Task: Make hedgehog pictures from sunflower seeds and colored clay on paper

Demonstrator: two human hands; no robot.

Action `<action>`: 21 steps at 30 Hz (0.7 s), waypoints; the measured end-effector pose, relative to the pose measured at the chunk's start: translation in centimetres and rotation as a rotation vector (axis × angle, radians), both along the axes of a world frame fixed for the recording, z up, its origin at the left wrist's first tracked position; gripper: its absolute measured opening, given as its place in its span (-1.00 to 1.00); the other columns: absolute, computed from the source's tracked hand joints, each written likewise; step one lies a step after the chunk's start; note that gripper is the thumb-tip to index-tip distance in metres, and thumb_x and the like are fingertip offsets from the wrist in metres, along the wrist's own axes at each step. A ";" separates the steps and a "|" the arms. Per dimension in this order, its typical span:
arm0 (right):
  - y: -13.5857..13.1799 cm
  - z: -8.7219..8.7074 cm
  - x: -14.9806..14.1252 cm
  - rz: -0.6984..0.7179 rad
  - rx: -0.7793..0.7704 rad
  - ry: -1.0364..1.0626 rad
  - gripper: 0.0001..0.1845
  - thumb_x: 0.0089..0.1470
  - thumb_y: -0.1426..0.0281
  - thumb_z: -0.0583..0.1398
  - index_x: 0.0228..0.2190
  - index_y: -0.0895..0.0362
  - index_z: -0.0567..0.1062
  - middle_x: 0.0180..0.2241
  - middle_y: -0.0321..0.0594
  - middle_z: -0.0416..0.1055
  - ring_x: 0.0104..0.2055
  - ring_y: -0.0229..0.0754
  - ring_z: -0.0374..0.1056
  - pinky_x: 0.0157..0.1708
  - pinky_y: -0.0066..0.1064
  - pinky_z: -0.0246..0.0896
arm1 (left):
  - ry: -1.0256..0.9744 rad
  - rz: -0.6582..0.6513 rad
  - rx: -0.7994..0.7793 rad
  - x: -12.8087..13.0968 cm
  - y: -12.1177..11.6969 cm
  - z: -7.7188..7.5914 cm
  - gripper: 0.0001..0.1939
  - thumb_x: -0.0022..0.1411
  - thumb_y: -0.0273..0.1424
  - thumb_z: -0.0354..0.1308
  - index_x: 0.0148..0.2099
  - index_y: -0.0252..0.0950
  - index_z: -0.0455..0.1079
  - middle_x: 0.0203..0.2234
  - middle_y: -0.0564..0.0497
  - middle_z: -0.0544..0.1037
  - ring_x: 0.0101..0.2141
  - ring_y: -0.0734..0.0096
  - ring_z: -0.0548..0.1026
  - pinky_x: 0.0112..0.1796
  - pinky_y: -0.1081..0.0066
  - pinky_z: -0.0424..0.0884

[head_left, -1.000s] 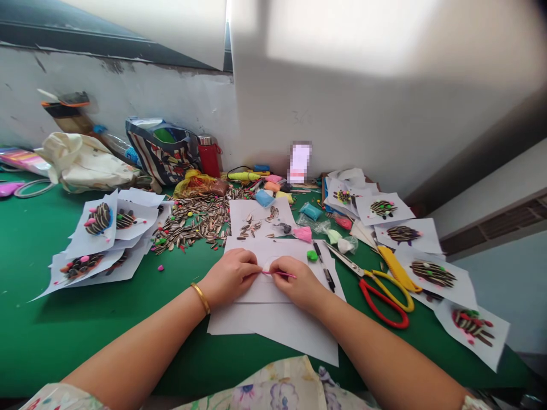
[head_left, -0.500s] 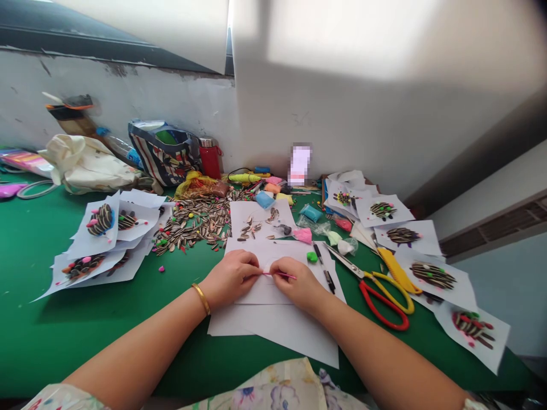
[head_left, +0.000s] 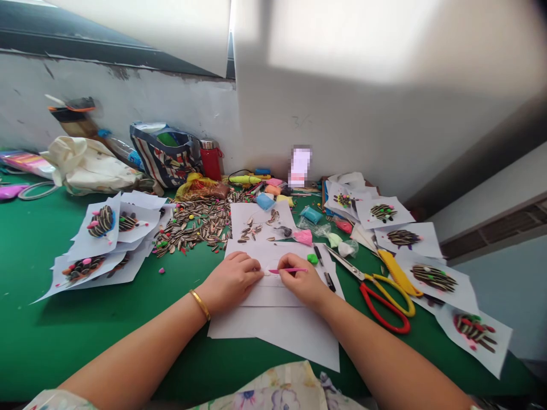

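Bottom of frame: green table [head_left: 102, 319], front edge running behind the sleeves; the widest bare stretch I see is at lower left. Lower centre: loose white sheets [head_left: 299, 327], overlapping, corners askew. Centre, on the topmost sheet: left hand [head_left: 233, 282], palm down, fingers close together; whether it grips anything I cannot tell. Facing it, right hand [head_left: 301, 285], fingers pinching a slim pink tool [head_left: 276, 271], held nearly level, tip towards the left fingertips. Right of centre, crowding that side: black pens [head_left: 329, 282], green lump [head_left: 312, 259], scissors [head_left: 361, 274] with red and yellow handles. Far right and left: seed-covered picture sheets [head_left: 465, 285]. Beyond the hands, centre-left: heaped striped seeds [head_left: 200, 222]; centre-right, bagged coloured lumps [head_left: 311, 214]. Upper left: striped bag [head_left: 160, 165], red bottle [head_left: 210, 162]. Behind all, the pale wall [head_left: 363, 125] bounds my view.
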State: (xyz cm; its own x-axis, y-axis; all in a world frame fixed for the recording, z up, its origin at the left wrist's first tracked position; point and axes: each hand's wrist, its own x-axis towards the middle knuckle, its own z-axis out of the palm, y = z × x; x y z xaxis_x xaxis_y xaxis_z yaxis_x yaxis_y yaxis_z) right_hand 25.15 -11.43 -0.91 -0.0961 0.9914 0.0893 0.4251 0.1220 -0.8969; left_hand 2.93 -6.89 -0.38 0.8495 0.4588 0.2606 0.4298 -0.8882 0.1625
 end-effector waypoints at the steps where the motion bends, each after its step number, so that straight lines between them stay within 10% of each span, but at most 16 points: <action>1: 0.0 0.0 0.0 -0.005 -0.006 0.002 -0.92 -0.02 0.48 0.10 -0.47 0.09 0.40 -0.49 -0.37 0.35 -0.42 -0.27 0.24 -0.41 -0.47 0.12 | -0.005 0.001 -0.001 0.0 0.0 0.0 -0.71 0.35 -0.48 0.00 0.01 -0.20 0.47 -0.16 -0.05 0.54 -0.15 0.28 0.40 -0.03 0.18 0.29; 21: 0.4 -0.3 0.2 -0.033 -0.018 0.011 -0.92 -0.01 0.45 0.11 -0.45 0.09 0.41 -0.46 -0.34 0.37 -0.40 -0.25 0.26 -0.39 -0.44 0.15 | -0.084 0.080 -0.107 0.3 -0.1 -0.8 -0.62 0.26 -0.56 0.04 0.06 -0.16 0.45 -0.15 -0.08 0.50 -0.13 0.24 0.40 -0.07 0.21 0.34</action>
